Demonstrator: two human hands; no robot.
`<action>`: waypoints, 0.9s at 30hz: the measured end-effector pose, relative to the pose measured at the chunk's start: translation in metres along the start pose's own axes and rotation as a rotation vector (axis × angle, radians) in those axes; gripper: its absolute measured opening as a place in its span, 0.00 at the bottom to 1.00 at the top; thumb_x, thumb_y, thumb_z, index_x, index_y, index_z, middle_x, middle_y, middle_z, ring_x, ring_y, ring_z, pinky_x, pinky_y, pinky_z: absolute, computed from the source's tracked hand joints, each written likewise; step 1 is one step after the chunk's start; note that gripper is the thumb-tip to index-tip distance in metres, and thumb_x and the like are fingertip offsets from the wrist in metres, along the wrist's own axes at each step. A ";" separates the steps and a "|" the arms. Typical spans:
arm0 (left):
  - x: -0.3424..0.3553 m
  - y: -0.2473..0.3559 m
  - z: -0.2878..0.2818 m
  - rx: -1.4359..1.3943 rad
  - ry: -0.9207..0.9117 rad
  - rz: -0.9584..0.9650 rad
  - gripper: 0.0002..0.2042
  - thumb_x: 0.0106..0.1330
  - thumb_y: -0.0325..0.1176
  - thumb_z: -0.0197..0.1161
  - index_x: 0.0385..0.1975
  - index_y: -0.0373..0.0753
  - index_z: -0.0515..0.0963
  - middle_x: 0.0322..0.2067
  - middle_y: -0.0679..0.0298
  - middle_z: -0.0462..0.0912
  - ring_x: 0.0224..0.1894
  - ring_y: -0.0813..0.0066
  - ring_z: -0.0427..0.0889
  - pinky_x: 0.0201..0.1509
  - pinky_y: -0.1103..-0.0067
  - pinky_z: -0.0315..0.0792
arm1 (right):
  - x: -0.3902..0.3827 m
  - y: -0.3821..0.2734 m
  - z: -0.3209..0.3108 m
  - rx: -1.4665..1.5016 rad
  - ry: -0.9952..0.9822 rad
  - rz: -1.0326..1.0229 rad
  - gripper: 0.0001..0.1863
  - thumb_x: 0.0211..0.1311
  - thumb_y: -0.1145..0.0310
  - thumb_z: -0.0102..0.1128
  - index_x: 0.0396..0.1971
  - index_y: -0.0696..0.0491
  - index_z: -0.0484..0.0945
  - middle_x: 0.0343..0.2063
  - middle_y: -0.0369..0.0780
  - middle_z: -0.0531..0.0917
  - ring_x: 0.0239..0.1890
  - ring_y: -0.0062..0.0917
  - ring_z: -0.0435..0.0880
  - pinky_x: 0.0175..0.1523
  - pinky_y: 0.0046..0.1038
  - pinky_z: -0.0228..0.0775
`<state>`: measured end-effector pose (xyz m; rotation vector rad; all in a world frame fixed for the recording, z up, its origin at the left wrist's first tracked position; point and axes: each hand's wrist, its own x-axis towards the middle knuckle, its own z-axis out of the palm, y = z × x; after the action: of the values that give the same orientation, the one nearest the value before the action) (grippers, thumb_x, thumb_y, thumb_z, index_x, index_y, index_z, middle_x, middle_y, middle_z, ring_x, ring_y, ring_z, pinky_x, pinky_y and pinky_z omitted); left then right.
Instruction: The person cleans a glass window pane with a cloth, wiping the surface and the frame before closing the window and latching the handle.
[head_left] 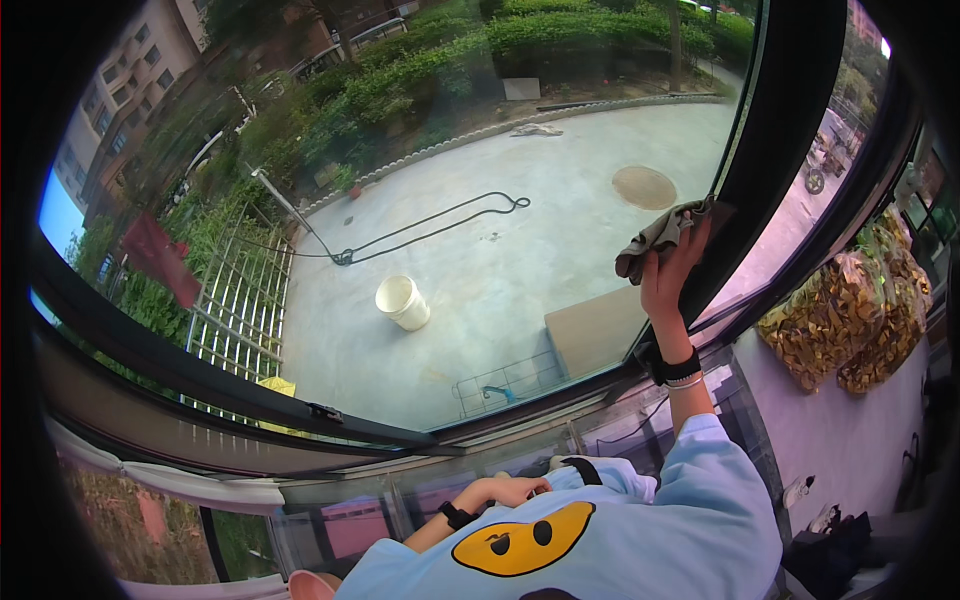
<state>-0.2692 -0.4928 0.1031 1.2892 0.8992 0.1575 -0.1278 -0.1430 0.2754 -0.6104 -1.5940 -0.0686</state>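
Note:
My right hand (pixel 672 268) is raised at the right edge of a large glass pane, closed around a crumpled grey cloth (pixel 662 240). The cloth is pressed up by the dark window frame (pixel 765 165), where pane and frame meet. A black band (pixel 672 366) and a pale bracelet sit on that wrist. Low in front of my body, my left hand (pixel 508 491) rests by the light blue shirt (pixel 640 530) with nothing visible in it. Its fingers lie loosely extended, the tips partly hidden against the clothing.
Below the pane runs the window sill and lower frame (pixel 380 428). Through the glass show a white bucket (pixel 403 303), a tan board (pixel 597 332), a looped dark hose or cable (pixel 430 225) and a metal railing (pixel 240 310). Bags of gold-brown material (pixel 850 310) stand at right.

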 end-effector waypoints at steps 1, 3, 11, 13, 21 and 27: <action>0.004 -0.002 -0.001 0.049 -0.004 -0.002 0.27 0.59 0.44 0.63 0.55 0.36 0.66 0.46 0.59 0.74 0.45 0.71 0.71 0.50 0.76 0.66 | 0.003 -0.001 0.000 -0.027 0.010 -0.034 0.35 0.60 0.56 0.47 0.65 0.58 0.53 0.65 0.58 0.48 0.67 0.55 0.45 0.67 0.52 0.37; 0.013 -0.010 -0.004 -0.002 -0.023 -0.009 0.26 0.59 0.45 0.63 0.54 0.37 0.67 0.44 0.62 0.74 0.43 0.72 0.70 0.49 0.77 0.65 | 0.012 -0.001 0.000 -0.062 0.001 -0.048 0.35 0.60 0.54 0.47 0.64 0.58 0.55 0.65 0.58 0.49 0.66 0.56 0.46 0.66 0.53 0.38; 0.071 -0.060 -0.019 -0.458 -0.155 -0.064 0.15 0.45 0.26 0.59 0.36 0.43 0.72 0.30 0.77 0.70 0.29 0.88 0.66 0.32 0.89 0.60 | 0.094 -0.007 -0.018 -0.083 -0.016 -0.231 0.36 0.56 0.52 0.52 0.63 0.52 0.59 0.66 0.53 0.51 0.66 0.54 0.49 0.66 0.53 0.38; 0.077 -0.065 -0.023 -0.468 -0.201 -0.122 0.15 0.44 0.26 0.59 0.36 0.41 0.72 0.31 0.77 0.70 0.32 0.87 0.65 0.36 0.88 0.59 | 0.121 -0.009 -0.022 -0.107 0.008 -0.290 0.36 0.56 0.50 0.53 0.63 0.50 0.60 0.66 0.53 0.52 0.65 0.53 0.50 0.66 0.52 0.39; 0.075 -0.037 -0.021 -0.544 -0.158 -0.170 0.15 0.48 0.30 0.61 0.38 0.42 0.76 0.26 0.76 0.73 0.27 0.89 0.69 0.29 0.89 0.62 | 0.229 -0.023 -0.046 -0.327 0.051 -0.411 0.34 0.60 0.55 0.48 0.64 0.54 0.56 0.66 0.50 0.53 0.68 0.46 0.48 0.69 0.44 0.36; 0.077 -0.027 -0.021 -0.477 -0.187 -0.125 0.13 0.50 0.34 0.62 0.37 0.40 0.78 0.29 0.74 0.76 0.31 0.87 0.72 0.33 0.87 0.64 | 0.286 -0.035 -0.046 -0.347 0.199 -0.536 0.31 0.62 0.55 0.47 0.64 0.51 0.58 0.64 0.48 0.57 0.65 0.45 0.55 0.67 0.42 0.44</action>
<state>-0.2417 -0.4412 0.0420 0.7878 0.7227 0.1400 -0.0979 -0.0939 0.5610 -0.4069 -1.5222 -0.7939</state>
